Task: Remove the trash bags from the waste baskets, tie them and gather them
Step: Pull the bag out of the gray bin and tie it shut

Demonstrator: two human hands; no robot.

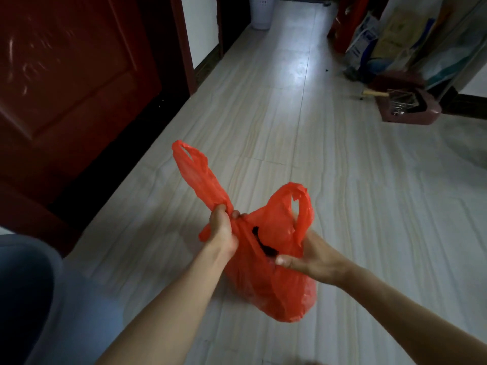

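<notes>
Head view, looking down at a pale tiled floor (342, 193). A red plastic trash bag (276, 280) rests on the floor near the person, between both hands. It is thin, crinkled and bulging low down, with something dark showing at its mouth. The left hand (224, 233) curls tightly around one long handle loop (195, 172), which stands up toward the far left. The right hand (313, 256) holds the bag's rim beside the other handle loop (300, 209), thumb pressed against the plastic. A white basket (261, 11) stands far off down the hall. A maroon dustpan (405, 104) lies at the far right.
</notes>
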